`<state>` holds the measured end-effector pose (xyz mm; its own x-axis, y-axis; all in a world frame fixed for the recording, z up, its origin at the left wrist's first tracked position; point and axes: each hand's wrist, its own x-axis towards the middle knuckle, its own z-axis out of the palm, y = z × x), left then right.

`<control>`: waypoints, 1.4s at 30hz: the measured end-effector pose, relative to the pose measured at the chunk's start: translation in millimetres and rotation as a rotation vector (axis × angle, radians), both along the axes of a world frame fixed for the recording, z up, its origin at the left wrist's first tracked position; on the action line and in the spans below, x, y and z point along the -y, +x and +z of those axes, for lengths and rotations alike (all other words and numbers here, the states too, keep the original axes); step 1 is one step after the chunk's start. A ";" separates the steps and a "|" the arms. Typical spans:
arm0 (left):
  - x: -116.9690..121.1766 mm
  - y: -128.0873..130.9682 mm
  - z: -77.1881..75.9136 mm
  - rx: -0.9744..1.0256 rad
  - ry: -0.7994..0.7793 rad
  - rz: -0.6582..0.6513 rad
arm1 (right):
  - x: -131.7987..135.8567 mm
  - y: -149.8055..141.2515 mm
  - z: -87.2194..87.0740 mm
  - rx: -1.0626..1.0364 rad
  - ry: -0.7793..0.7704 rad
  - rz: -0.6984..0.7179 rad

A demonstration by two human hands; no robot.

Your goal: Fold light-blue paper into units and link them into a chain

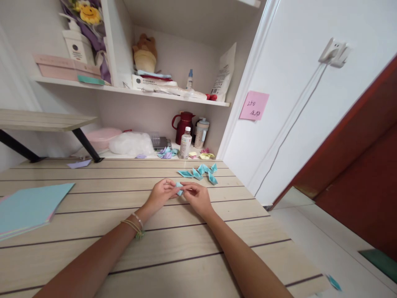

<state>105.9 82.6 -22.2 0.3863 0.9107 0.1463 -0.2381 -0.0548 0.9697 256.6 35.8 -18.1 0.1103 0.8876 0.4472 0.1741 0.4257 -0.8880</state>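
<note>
Between my two hands is a small light-blue piece of folded paper [179, 188], partly covered by my fingers. My left hand [163, 191] grips its left side, fingers curled around it, with bracelets on the wrist. From the other side my right hand [197, 196] pinches the same paper between thumb and fingers. Just beyond, several folded blue paper pieces [197, 174] lie loosely grouped on the slatted table [173, 248]. The exact shape of the held paper is hidden.
A stack of coloured paper sheets [34, 207] lies at the left, near a small raised shelf [46, 120]. Behind the table stand a plastic bottle [185, 144], a red jug [184, 126] and a tumbler [202, 133]. One blue folded piece [335, 282] is on the floor at right.
</note>
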 end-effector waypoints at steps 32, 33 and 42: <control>15.9 2.7 6.1 -0.340 0.535 0.150 | -2.2 9.3 -1.2 0.234 0.095 -0.086; 15.8 2.5 6.4 -0.348 0.554 0.145 | -1.9 9.1 -1.0 0.220 0.088 -0.089; 12.2 -1.6 8.4 -0.366 0.651 0.223 | 1.4 4.7 -0.2 0.177 0.082 -0.109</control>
<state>104.4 70.4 -13.8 0.3307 0.7473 0.5763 0.1747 -0.6486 0.7408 261.3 34.4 -18.3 0.1168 0.8346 0.5383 0.3731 0.4655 -0.8026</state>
